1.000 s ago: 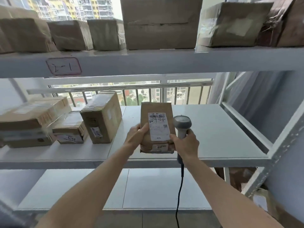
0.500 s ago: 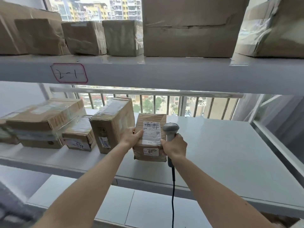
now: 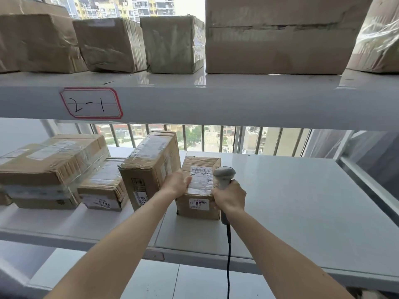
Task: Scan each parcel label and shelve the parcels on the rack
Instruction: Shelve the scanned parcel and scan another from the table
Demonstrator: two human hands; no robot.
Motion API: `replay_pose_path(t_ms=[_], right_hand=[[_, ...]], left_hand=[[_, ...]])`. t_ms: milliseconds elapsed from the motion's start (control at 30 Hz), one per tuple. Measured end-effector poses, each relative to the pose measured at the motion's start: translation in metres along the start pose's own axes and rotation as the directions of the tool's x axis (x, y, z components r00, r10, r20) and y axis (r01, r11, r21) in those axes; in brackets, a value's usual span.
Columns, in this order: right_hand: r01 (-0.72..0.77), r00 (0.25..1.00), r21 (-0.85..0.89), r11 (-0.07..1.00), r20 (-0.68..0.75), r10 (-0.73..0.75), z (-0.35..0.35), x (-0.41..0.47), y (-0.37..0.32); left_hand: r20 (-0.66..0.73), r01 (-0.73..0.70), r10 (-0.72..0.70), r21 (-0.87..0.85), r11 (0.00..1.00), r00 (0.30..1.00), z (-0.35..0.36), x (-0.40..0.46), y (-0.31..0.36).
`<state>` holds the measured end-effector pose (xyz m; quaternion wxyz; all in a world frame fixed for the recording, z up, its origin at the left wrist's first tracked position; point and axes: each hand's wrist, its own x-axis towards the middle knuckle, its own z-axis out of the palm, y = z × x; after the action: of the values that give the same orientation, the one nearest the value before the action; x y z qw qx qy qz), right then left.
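Resting on the white middle shelf (image 3: 302, 201) of the metal rack, a small brown cardboard parcel (image 3: 199, 188) with a white shipping label on top and a white number sticker on its front sits just right of a taller taped brown carton (image 3: 149, 169); whether the two touch cannot be told. The left hand (image 3: 176, 183) grips the small parcel's upper left edge, thumb lying over the top by the label. The right hand (image 3: 230, 197) is curled round the handle of a grey corded handheld barcode scanner (image 3: 224, 175), its knuckles against the parcel's right side; the scanner's head stands above the parcel's top right corner and its black cable (image 3: 228, 255) hangs down past the shelf edge. Further left lie a flat brown box with a "5144" sticker (image 3: 103, 188) and a wide taped carton (image 3: 54, 165). The upper shelf, tagged with a red-bordered "2-1" label (image 3: 91, 102), carries a row of brown boxes (image 3: 112, 44).
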<state>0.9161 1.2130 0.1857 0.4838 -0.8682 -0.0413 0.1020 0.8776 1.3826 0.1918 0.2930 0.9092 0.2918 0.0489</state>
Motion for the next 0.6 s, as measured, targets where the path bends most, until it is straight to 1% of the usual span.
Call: replay_pose_path(t_ms=[167,267,400,467,600], right_hand=[[0.0,1.0,0.005,1.0,0.011,0.0,0.004,0.005,0.003],[0.007,1.0,0.008,1.0,-0.005,-0.007,-0.001,0.003,0.003],[0.001,1.0,0.045,0.999,-0.014,-0.001,-0.012,-0.003,0.003],[0.004,1.0,0.064,0.998,-0.029,-0.002,-0.02,-0.005,0.005],[0.0,0.997,0.109,0.994,-0.08,0.008,-0.044,-0.014,0.016]], left_hand=[[0.029,0.003,-0.005,0.06,0.998,1.0,-0.001,0.002,0.005],[0.014,-0.039,0.038,0.081,0.996,0.999,-0.003,0.002,0.008],[-0.045,-0.166,0.172,0.115,0.979,0.984,-0.01,-0.003,0.018],[-0.07,-0.243,0.257,0.157,0.957,0.964,-0.014,-0.006,0.027],[-0.066,-0.388,0.412,0.229,0.893,0.909,-0.012,-0.014,0.059]])
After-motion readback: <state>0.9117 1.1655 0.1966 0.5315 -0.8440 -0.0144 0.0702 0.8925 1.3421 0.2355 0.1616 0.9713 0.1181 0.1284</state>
